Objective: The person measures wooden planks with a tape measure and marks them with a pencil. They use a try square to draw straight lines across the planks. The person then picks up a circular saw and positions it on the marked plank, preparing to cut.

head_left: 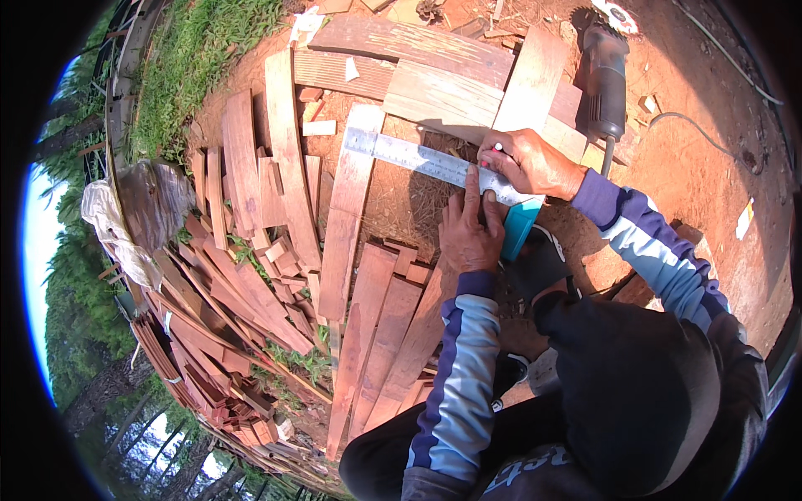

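A try square with a long metal blade (422,161) and a teal handle (520,227) lies across the gap between planks. The blade's far end rests over a reddish-brown plank (342,225). My left hand (469,232) holds the square near its handle, index finger stretched along the blade and thumb beside the teal part. In my right hand (535,163) a slim pen (498,148), white at the end with pink lower down, is pinched just above the blade. The pen's tip is hidden by the fingers. Whatever lies under the left palm is hidden too.
An angle grinder (603,83) with a toothed disc lies at the upper right, its cord trailing. Boards (451,96) lie beyond the square. Many loose planks (251,284) are heaped at left, beside plastic sheeting (125,217) and grass (188,67). A shoe (535,263) is close to the teal handle.
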Motion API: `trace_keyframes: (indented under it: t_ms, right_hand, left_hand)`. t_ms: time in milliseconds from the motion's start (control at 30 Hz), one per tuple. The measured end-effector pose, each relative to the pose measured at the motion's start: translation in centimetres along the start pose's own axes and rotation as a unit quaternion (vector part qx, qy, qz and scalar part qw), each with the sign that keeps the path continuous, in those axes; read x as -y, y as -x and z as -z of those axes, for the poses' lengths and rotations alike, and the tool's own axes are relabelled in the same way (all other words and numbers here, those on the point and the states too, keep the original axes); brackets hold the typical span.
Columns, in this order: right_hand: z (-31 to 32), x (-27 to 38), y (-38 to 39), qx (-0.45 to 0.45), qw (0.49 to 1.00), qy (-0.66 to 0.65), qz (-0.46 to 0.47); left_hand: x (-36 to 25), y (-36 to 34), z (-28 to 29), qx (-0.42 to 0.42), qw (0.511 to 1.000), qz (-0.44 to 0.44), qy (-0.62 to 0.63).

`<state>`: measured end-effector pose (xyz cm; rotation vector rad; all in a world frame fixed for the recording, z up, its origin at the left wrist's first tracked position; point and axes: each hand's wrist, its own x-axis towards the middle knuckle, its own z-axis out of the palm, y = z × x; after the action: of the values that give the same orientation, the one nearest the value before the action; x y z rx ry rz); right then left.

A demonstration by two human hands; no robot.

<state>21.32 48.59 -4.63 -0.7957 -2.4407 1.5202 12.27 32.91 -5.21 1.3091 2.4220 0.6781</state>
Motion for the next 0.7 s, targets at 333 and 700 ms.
trace_keyframes:
  t_ms: [333, 700]
  right_hand:
    - [-0.1, -0.2, 0.4, -0.066, 0.992, -0.044, 0.103]
    - [0.1, 0.5, -0.1, -0.012, 0.998, -0.003, 0.062]
  left_hand:
    - [0.4, 0.2, -0.2, 0.007, 1.0, 0.008, -0.022]
    - [0.8, 0.3, 0.1, 0.005, 1.0, 0.015, -0.016]
